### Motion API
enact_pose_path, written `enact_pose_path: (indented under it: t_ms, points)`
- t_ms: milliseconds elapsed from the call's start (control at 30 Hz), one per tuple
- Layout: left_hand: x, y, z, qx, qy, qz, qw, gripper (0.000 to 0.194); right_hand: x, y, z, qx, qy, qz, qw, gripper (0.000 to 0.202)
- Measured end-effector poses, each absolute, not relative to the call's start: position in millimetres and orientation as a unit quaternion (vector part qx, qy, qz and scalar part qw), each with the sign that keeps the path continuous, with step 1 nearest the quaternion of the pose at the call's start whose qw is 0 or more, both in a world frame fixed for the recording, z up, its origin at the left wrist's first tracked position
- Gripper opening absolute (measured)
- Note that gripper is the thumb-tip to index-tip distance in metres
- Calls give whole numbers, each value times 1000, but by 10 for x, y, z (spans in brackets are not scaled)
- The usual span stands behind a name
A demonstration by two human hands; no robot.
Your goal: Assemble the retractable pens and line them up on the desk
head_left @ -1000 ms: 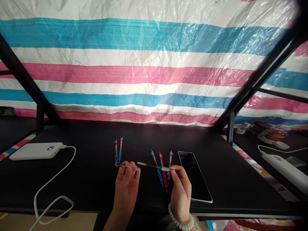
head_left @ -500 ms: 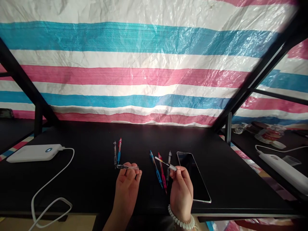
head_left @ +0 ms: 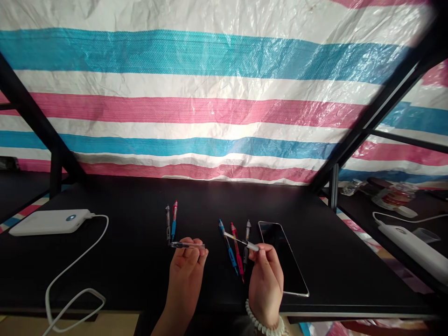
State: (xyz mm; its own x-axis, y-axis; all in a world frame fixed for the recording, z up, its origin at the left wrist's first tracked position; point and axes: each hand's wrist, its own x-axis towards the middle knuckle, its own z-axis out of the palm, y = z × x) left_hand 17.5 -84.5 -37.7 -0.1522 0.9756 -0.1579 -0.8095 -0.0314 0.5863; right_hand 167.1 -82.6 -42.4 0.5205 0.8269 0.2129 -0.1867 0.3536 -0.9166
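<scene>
1. Head view: the left hand (head_left: 186, 275) pinches a clear pen barrel (head_left: 189, 245), held nearly level above the black table (head_left: 140, 280).
2. The right hand (head_left: 266, 280) grips a grey-ended pen part (head_left: 251, 246) with a thin rod, its tip over the blue pen (head_left: 228, 247).
3. The red pen (head_left: 237, 252) lies beside it; the phone (head_left: 285, 259) lies partly behind the right hand.
</scene>
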Motion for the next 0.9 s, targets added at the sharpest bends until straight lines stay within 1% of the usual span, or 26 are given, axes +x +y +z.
enact_pose_path:
  t_ms: [133,367,633,767,900]
  points:
    - [172,-840,-404,153,277,709,630,16,1646,-861,-410,-460,-366,351,728,18]
    - [172,-847,-412,160,267,710,632,15,1644,-905,-433,-484,-409,349,690,20]
    - [174,-841,-415,176,259,716,623,8,1651,-906,-485,-493,-438,343,668,19]
    - [195,-852,-414,181,271,718,615,13,1647,-930,-463,-507,-470,336,640,18]
    - [214,-865,-426,178,282,721,607,20,1636,-933,-403,-492,-546,333,590,14]
